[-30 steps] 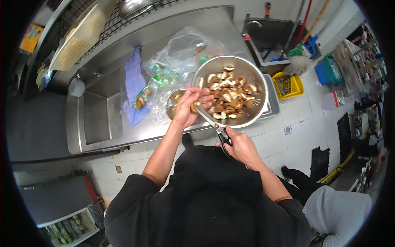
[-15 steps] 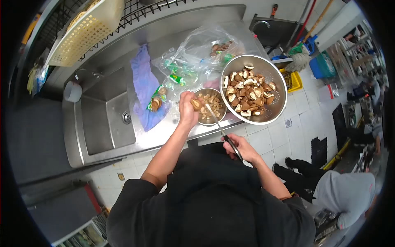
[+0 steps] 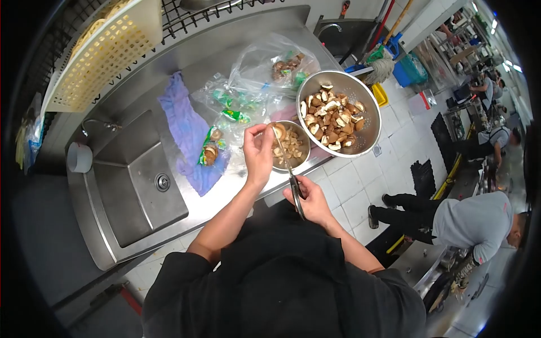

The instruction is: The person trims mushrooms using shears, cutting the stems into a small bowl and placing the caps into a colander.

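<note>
My left hand [image 3: 259, 156] pinches a brown mushroom [image 3: 279, 132] by its edge, over the small metal bowl [image 3: 307, 157]. Small pale mushroom pieces [image 3: 291, 145] lie in that bowl. Black-handled scissors [image 3: 296, 194] are in my right hand [image 3: 314, 203], with the blades reaching up to the mushroom. Whether the blades touch it is hard to make out. To the right of the bowl stands a large perforated colander [image 3: 369, 132] holding many cut brown mushrooms [image 3: 332, 119].
Clear plastic bags [image 3: 248, 73] with more mushrooms lie behind the bowl. A purple cloth [image 3: 190, 135] and a small opened mushroom pack [image 3: 210, 153] are left of my hands, beside the sink [image 3: 141, 197]. A person in grey [image 3: 470, 219] bends over at right.
The view has turned and shifted slightly. My right hand and the scissors have come closer to my left hand, and the blades now stand more upright at the mushroom.
</note>
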`<move>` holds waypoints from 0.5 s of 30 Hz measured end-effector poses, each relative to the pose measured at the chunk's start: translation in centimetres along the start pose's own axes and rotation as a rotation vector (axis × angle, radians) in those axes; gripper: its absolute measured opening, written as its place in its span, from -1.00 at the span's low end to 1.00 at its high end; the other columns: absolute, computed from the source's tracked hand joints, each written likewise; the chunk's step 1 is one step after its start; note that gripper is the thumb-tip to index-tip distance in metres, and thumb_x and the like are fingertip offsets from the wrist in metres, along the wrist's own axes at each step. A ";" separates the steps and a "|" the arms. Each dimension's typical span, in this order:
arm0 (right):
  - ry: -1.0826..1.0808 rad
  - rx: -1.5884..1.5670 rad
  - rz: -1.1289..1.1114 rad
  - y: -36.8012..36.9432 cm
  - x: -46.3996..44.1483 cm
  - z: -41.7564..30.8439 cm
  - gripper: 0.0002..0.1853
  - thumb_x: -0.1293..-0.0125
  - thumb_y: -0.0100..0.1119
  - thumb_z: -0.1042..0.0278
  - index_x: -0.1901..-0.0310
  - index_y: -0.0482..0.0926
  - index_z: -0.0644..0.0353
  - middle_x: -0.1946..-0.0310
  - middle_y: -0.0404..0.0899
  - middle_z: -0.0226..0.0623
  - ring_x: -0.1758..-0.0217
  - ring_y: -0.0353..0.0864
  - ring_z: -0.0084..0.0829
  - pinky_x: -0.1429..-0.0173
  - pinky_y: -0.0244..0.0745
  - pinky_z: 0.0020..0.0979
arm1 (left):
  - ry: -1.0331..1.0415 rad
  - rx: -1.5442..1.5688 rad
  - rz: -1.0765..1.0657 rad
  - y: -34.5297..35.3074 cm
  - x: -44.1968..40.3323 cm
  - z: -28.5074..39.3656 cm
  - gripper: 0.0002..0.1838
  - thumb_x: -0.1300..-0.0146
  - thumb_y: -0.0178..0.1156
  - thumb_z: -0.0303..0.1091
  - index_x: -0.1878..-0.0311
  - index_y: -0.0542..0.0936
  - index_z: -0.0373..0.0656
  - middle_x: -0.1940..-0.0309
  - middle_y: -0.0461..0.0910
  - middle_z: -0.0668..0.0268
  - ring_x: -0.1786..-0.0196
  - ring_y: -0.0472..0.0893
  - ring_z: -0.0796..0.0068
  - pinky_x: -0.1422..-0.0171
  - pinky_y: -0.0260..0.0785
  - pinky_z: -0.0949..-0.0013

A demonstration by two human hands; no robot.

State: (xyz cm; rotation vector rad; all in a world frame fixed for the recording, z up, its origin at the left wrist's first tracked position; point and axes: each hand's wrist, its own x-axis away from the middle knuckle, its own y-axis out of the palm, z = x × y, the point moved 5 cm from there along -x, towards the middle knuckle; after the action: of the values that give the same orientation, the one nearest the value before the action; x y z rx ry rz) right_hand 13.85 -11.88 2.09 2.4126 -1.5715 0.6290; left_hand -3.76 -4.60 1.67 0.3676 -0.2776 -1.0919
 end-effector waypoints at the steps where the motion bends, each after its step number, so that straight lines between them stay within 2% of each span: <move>1: -0.010 0.006 -0.005 0.1 0.0 -0.1 -0.39 -0.36 0.49 0.13 -0.24 0.51 0.41 0.11 0.72 -0.25 0.02 0.64 -0.51 -0.12 0.54 -0.39 | 0.003 0.037 -0.003 -0.5 0.1 -0.5 -0.75 -0.51 0.27 -0.35 -0.10 0.46 -0.19 -0.08 0.50 0.25 0.00 0.58 0.54 -0.03 0.54 0.36; 6: -0.137 0.132 0.011 -0.4 -0.3 -0.4 -0.38 -0.39 0.43 0.11 -0.29 0.48 0.41 0.11 0.71 -0.23 0.01 0.63 -0.50 -0.14 0.53 -0.36 | 0.002 0.077 -0.029 -1.3 -0.5 -1.5 -0.72 -0.46 0.32 -0.42 -0.11 0.45 -0.18 -0.03 0.48 0.26 -0.03 0.62 0.45 -0.02 0.58 0.31; 8: -0.144 0.077 0.033 -1.1 -0.2 -0.7 -0.38 -0.40 0.42 0.11 -0.30 0.48 0.40 0.11 0.71 -0.23 0.00 0.62 -0.50 -0.16 0.52 -0.36 | -0.059 0.153 -0.101 0.6 0.0 -0.6 -0.73 -0.45 0.33 -0.43 -0.08 0.46 -0.24 -0.01 0.50 0.24 -0.04 0.62 0.49 -0.13 0.55 0.42; 9: -0.142 0.026 0.052 -1.6 -0.2 -0.7 -0.38 -0.40 0.41 0.11 -0.31 0.47 0.40 0.10 0.70 -0.22 -0.02 0.61 -0.49 -0.18 0.51 -0.36 | -0.067 0.158 -0.116 1.4 -0.1 -0.8 -0.71 -0.44 0.32 -0.47 -0.10 0.45 -0.19 -0.04 0.49 0.24 0.01 0.66 0.44 -0.05 0.63 0.29; 10: -0.141 0.015 0.074 -2.2 -0.2 -0.4 -0.38 -0.40 0.41 0.11 -0.31 0.47 0.40 0.10 0.70 -0.22 -0.02 0.61 -0.49 -0.18 0.51 -0.36 | -0.078 0.155 -0.138 2.3 -0.2 -1.3 -0.71 -0.44 0.32 -0.47 -0.10 0.45 -0.19 -0.04 0.49 0.24 0.01 0.66 0.44 -0.05 0.63 0.29; 12: -0.172 -0.038 0.116 -3.7 -0.5 -0.4 -0.41 -0.40 0.42 0.13 -0.28 0.49 0.35 0.24 0.68 -0.26 0.20 0.65 -0.50 0.07 0.58 -0.40 | -0.057 0.088 -0.208 4.7 -0.8 -2.3 -0.72 -0.43 0.32 -0.48 -0.10 0.46 -0.22 -0.04 0.51 0.24 0.03 0.66 0.46 -0.05 0.63 0.31; 13: -0.173 -0.043 0.142 -4.9 -0.3 -0.9 -0.41 -0.40 0.42 0.13 -0.28 0.49 0.35 0.24 0.68 -0.26 0.20 0.65 -0.50 0.07 0.58 -0.40 | -0.066 0.092 -0.232 6.0 -1.2 -2.6 -0.72 -0.43 0.32 -0.48 -0.10 0.46 -0.22 -0.04 0.51 0.24 0.03 0.66 0.46 -0.05 0.63 0.31; 15: 0.032 -0.242 0.102 -7.1 0.1 -1.4 -0.46 -0.39 0.44 0.13 -0.23 0.52 0.31 0.41 0.61 -0.34 0.50 0.58 -0.55 0.41 0.50 -0.45 | -0.137 0.101 -0.301 8.8 -2.1 -3.3 -0.67 -0.40 0.36 -0.46 -0.14 0.50 -0.26 -0.03 0.54 0.23 -0.03 0.64 0.52 -0.11 0.57 0.42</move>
State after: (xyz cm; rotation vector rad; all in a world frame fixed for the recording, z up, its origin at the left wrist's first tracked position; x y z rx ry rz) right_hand 19.99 -8.50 3.84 2.1490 -1.6603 0.4610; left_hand 3.77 1.42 2.28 0.4350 -0.4090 -1.4056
